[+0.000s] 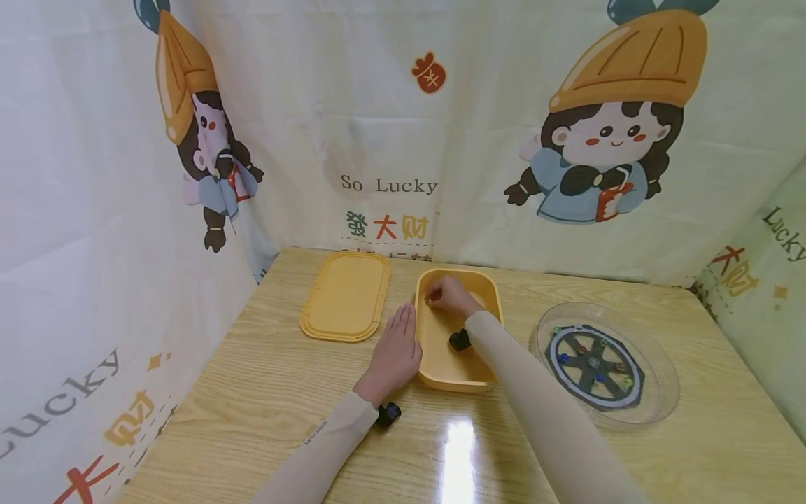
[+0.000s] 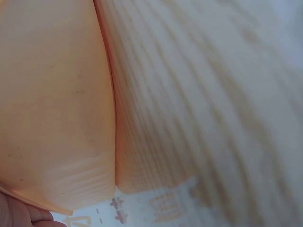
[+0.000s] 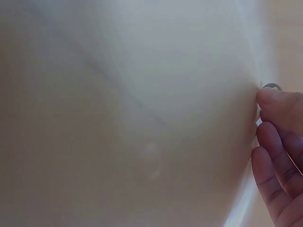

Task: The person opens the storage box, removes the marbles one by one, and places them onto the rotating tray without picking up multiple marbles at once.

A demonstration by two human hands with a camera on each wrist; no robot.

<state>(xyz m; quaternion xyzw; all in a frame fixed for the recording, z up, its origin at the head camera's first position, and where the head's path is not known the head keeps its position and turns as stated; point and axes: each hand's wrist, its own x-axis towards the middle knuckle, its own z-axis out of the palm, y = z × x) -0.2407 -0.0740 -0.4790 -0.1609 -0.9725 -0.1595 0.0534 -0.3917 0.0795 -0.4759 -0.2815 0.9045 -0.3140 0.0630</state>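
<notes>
My right hand (image 1: 450, 294) reaches into a deep yellow-orange plastic bin (image 1: 422, 343). Its thumb and fingers pinch a small, shiny round-edged object (image 3: 271, 86), mostly hidden by the fingertips; its kind is unclear. Against the bin's left side rests my left hand (image 1: 397, 353), fingers straight and together. In the left wrist view the bin's smooth outer wall (image 2: 57, 104) fills the left part, with a bit of the hand at the lower corner. The black thing at the right sleeve, over the bin, looks like a wrist camera (image 1: 460, 340).
Left of the bin lies a flat yellow-orange lid (image 1: 348, 294). On the right stands a round clear dish (image 1: 661, 392) holding a dark wheel-shaped piece (image 1: 594, 362) with several tiny coloured bits on it. A printed curtain (image 1: 478, 210) hangs behind the wooden table (image 1: 264, 378).
</notes>
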